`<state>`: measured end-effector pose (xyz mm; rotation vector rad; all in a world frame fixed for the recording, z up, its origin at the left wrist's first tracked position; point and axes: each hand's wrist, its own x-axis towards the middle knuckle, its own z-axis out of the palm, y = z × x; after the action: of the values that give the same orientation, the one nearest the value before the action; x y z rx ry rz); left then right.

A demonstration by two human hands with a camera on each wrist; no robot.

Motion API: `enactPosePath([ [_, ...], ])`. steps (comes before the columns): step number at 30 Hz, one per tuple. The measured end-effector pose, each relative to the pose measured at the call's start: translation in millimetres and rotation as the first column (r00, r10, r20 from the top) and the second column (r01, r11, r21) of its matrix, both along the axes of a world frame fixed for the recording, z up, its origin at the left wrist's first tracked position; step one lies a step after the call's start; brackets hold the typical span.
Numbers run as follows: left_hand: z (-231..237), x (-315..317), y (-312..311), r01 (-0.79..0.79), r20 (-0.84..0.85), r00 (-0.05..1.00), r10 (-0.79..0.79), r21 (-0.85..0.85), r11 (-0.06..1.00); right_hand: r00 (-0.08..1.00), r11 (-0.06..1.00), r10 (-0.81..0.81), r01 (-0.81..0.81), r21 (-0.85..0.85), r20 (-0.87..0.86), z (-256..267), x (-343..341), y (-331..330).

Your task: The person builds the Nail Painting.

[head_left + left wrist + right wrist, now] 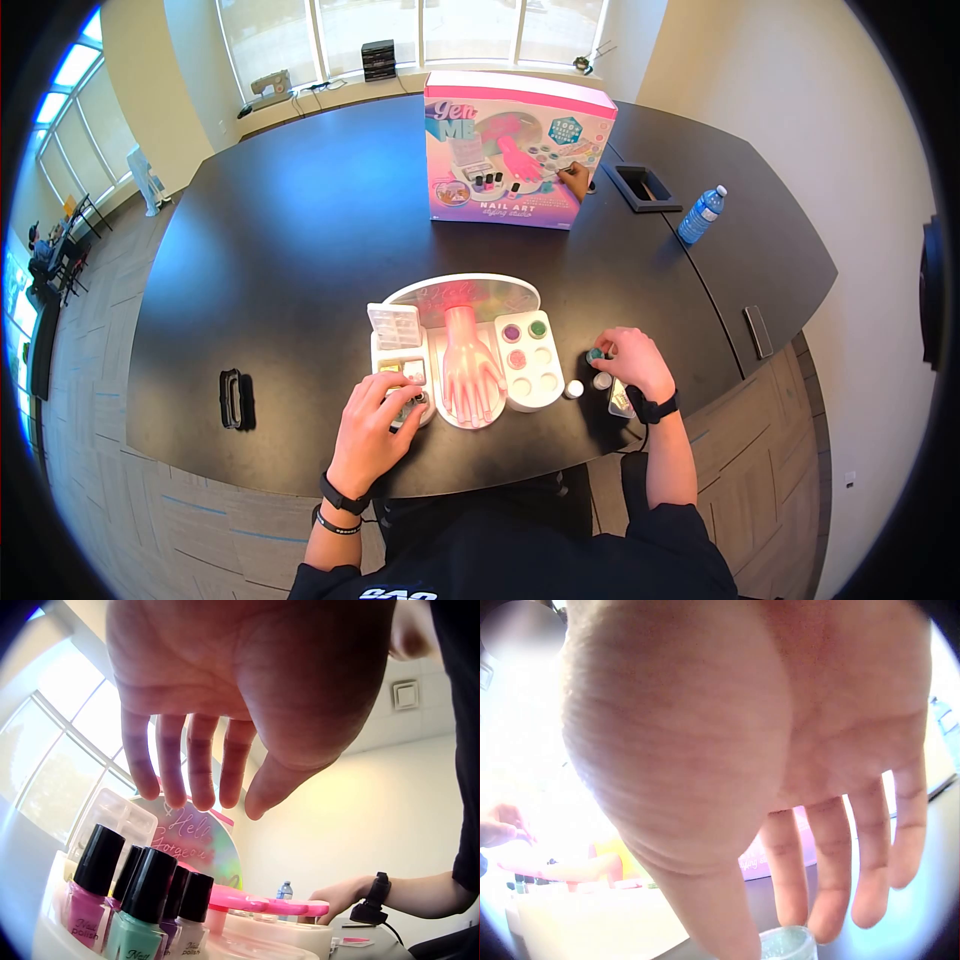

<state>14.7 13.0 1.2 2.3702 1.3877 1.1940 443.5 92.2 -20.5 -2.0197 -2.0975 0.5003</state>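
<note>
My left hand [370,428] hovers over the left side of a white nail art station, its relaxed fingers holding nothing. Below them in the left wrist view stand several nail polish bottles [142,934] with black caps. At the station's middle lies a pink model hand [468,365]. The white tray [517,394] on its right side has round wells, three of them filled with purple, green and pink pots. Beyond that tray, my right hand [640,362] pinches a small clear glitter pot [789,946], teal in the head view, between thumb and fingers, low over the table.
Two small white pots, one of them a white pot [574,389] beside the tray, and a small clear pack [621,400] lie near my right hand. A pink box [515,160] stands behind the station. Further right are a water bottle [702,214] and a phone [758,332].
</note>
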Motion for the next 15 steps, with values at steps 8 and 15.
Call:
enactPosePath([
  [8,-1,-1,0,0.004,0.007,1.000,-0.004,-0.001,1.000,0.997,0.988,0.079,-0.075,0.137,-0.025,22,-22,-4],
  [15,-2,0,0,0.002,0.005,1.000,-0.002,0.003,1.000,0.963,0.940,0.228,-0.179,0.291,-0.146,30,-43,-5],
])
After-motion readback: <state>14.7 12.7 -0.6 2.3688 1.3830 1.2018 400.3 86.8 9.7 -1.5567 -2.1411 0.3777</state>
